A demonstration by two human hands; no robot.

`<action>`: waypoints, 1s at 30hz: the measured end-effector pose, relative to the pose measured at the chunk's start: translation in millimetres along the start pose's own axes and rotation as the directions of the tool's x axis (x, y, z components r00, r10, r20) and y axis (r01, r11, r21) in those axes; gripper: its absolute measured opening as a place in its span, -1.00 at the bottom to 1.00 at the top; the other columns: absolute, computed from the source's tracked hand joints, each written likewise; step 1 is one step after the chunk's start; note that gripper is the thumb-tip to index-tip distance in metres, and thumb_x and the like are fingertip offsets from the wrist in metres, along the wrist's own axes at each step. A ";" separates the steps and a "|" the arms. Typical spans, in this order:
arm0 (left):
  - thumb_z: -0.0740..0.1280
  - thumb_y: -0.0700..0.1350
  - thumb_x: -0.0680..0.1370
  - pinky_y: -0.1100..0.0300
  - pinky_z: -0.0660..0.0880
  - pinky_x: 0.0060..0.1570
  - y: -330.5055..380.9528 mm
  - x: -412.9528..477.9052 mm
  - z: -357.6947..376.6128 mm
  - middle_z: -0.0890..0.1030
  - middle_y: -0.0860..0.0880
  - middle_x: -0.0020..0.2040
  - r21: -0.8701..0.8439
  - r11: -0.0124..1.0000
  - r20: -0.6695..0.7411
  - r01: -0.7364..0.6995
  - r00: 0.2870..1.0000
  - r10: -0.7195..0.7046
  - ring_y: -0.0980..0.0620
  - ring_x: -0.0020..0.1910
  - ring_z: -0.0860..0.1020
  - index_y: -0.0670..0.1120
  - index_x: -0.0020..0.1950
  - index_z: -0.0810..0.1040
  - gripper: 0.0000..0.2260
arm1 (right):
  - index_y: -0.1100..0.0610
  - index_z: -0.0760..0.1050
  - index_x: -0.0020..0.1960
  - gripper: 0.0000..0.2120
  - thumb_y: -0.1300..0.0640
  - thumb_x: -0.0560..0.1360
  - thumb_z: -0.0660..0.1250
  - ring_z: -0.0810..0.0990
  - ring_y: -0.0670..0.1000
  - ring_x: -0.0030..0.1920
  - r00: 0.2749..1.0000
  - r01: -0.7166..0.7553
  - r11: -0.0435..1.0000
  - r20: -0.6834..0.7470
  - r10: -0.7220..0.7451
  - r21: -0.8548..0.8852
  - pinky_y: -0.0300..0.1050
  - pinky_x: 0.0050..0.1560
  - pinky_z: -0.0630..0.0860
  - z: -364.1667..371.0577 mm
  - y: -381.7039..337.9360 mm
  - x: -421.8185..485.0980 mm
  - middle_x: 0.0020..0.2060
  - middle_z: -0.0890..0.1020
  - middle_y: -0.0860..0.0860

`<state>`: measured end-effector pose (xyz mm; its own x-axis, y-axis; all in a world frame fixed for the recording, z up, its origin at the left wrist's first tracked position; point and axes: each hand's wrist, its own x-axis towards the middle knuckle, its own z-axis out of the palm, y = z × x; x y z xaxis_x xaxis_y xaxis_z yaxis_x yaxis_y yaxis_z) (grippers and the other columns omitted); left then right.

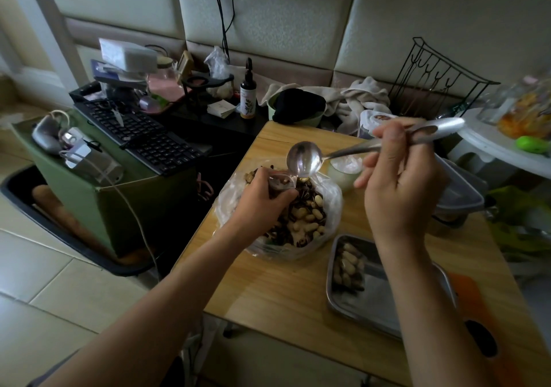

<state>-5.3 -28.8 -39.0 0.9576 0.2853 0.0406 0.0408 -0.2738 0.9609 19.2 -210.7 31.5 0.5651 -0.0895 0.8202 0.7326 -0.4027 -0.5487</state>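
No word, number or brand can be read anywhere. The dark glass dropper bottle behind the wooden table carries a pale label with a plant drawing and lines of print too small to make out. The black computer keyboard on the green box has white key legends, too fine to tell apart. The white round lid at the table's far edge shows a brown printed mark, blurred. The small white card beside the bottle bears a faint, illegible mark.
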 end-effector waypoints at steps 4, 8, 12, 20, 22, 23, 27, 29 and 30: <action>0.42 0.01 0.59 0.27 0.53 -0.16 2.8 -1.6 -2.0 0.56 0.05 0.10 -0.001 1.000 -0.019 0.029 0.999 -0.029 0.18 0.03 0.56 -0.03 0.27 0.43 -0.68 | 0.15 0.52 0.07 -0.66 -0.05 0.75 0.08 0.63 -0.04 -0.46 0.912 -0.410 0.912 0.005 0.410 0.004 -0.22 -0.47 0.48 -0.3 10.3 -3.0 -0.35 0.62 0.04; 0.44 0.03 0.57 0.13 0.62 -0.04 3.6 -3.6 -1.5 0.55 0.06 0.09 0.009 1.000 0.009 0.019 1.000 -0.019 0.11 0.06 0.58 -0.03 0.26 0.40 -0.65 | 0.17 0.49 0.06 -0.63 -0.05 0.76 0.05 0.62 -0.02 -0.47 0.641 -0.767 0.639 0.136 0.756 0.061 -0.21 -0.47 0.49 1.8 30.9 -12.0 -0.34 0.60 0.08; 0.46 0.02 0.56 0.14 0.63 -0.04 3.1 -3.0 -2.2 0.55 0.00 0.12 0.123 0.992 0.011 -0.033 0.999 0.032 0.07 0.06 0.58 -0.06 0.27 0.37 -0.61 | 0.18 0.52 0.06 -0.67 -0.03 0.75 0.12 0.63 -0.03 -0.43 0.352 -0.936 0.345 0.243 0.904 0.075 -0.22 -0.41 0.50 4.6 35.8 -20.1 -0.39 0.63 0.03; 0.46 0.01 0.56 -0.01 0.68 -0.11 8.7 -4.9 -3.0 0.58 -0.04 0.07 0.137 0.988 0.004 -0.076 0.997 0.076 0.01 -0.05 0.64 -0.07 0.20 0.37 -0.64 | 0.27 0.63 -0.01 -0.69 0.08 0.71 0.25 0.63 -0.11 -0.49 0.168 -0.969 0.215 0.313 0.935 -0.121 -0.35 -0.56 0.42 5.2 40.4 -25.2 -0.38 0.72 0.04; 0.46 0.01 0.55 0.05 0.68 -0.12 8.1 -6.4 -2.7 0.57 -0.04 0.09 0.138 0.988 0.028 -0.075 0.997 0.071 0.03 -0.04 0.64 -0.07 0.22 0.37 -0.62 | 0.26 0.64 -0.03 -0.71 0.08 0.70 0.28 0.64 -0.12 -0.48 0.189 -0.951 0.254 0.318 0.929 -0.175 -0.36 -0.55 0.43 2.2 40.2 -24.4 -0.35 0.73 0.05; 0.46 0.01 0.55 0.08 0.68 -0.12 7.2 -6.9 -2.6 0.57 -0.04 0.11 0.141 0.987 0.046 -0.077 0.996 0.071 0.03 -0.03 0.64 -0.07 0.23 0.37 -0.62 | 0.26 0.64 -0.04 -0.72 0.10 0.69 0.29 0.63 -0.11 -0.48 0.200 -0.941 0.274 0.328 0.923 -0.198 -0.36 -0.54 0.43 1.1 39.4 -23.9 -0.35 0.74 0.06; 0.46 0.01 0.55 0.00 0.69 -0.05 6.4 -8.1 -2.4 0.57 -0.02 0.09 0.141 0.987 0.105 -0.076 0.993 0.061 0.01 0.02 0.64 -0.09 0.29 0.36 -0.57 | 0.27 0.66 -0.03 -0.71 0.08 0.68 0.31 0.61 -0.11 -0.49 0.216 -0.903 0.329 0.371 0.903 -0.275 -0.34 -0.52 0.42 2.4 34.9 -23.3 -0.39 0.72 0.04; 0.47 -0.01 0.55 0.00 0.68 -0.04 6.8 -8.5 -2.6 0.57 0.04 0.03 0.152 0.984 0.107 -0.091 0.991 0.075 0.06 -0.01 0.63 -0.09 0.28 0.37 -0.58 | 0.27 0.66 -0.04 -0.69 0.06 0.68 0.30 0.58 -0.11 -0.52 0.224 -0.888 0.352 0.390 0.893 -0.296 -0.32 -0.54 0.39 2.3 32.6 -22.3 -0.42 0.70 0.04; 0.47 -0.01 0.55 0.00 0.68 -0.03 6.5 -8.5 -2.7 0.57 0.06 0.02 0.158 0.983 0.108 -0.099 0.991 0.083 0.08 -0.02 0.62 -0.10 0.29 0.37 -0.57 | 0.28 0.65 -0.05 -0.68 0.05 0.68 0.30 0.56 -0.10 -0.54 0.234 -0.877 0.372 0.406 0.883 -0.304 -0.31 -0.55 0.36 2.0 30.5 -21.3 -0.43 0.68 0.03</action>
<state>-13.9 -30.6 -32.3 0.9828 0.1610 0.0902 -0.0099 -0.4420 0.8970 30.3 -219.3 -3.1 0.9334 -0.0067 -0.3587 -0.3385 -0.3479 -0.8743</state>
